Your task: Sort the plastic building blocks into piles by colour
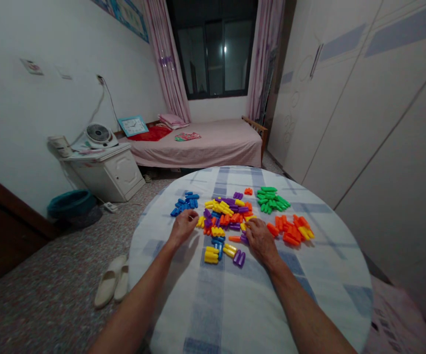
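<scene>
Two arms are in view (both enter from the lower edge of the head view). The left forearm [142,300] and right forearm [301,309] are bare along their full visible length. Each is lean and tapers toward the wrist. The left hand [183,227] and right hand [260,238] are likewise bare. Knuckle ridges show across the back of the right hand.

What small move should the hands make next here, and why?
Probably the right hand should lift the orange piece beside it and move it to the orange pile on the right: the blue pile and the green pile also lie apart, while the middle pile is mixed.
</scene>
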`<action>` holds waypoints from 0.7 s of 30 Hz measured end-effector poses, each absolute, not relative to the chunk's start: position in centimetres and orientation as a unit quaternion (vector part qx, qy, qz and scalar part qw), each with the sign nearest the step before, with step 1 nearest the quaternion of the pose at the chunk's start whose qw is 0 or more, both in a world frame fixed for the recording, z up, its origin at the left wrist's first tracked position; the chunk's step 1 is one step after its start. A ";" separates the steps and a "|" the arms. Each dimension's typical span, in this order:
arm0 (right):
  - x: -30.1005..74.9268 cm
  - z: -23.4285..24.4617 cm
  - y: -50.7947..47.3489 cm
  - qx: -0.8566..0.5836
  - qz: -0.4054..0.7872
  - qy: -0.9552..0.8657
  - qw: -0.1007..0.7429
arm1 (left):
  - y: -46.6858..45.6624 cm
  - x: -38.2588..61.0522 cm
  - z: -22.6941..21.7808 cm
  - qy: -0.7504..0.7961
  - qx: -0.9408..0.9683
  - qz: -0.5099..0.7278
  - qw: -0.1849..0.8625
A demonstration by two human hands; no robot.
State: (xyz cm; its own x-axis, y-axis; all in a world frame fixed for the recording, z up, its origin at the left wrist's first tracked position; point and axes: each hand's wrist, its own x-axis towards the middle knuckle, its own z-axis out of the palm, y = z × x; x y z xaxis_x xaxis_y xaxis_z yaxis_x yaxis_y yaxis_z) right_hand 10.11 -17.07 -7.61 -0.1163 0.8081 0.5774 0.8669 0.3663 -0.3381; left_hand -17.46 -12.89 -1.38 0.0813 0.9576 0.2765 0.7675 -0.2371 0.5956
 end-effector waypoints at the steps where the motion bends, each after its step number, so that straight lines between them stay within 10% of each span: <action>1: 10.1 -7.6 -17.1 -0.560 -0.042 -0.747 0.356 | -14.0 -16.8 -1.3 0.579 0.747 0.276 0.173; 9: 10.1 -7.6 -17.1 -0.565 -0.037 -0.743 0.356 | -18.6 -12.5 -2.1 0.583 0.798 0.127 0.086; 21: 10.1 -7.4 -17.1 -0.567 -0.027 -0.742 0.357 | -18.5 -9.6 -4.3 0.603 0.752 0.237 0.123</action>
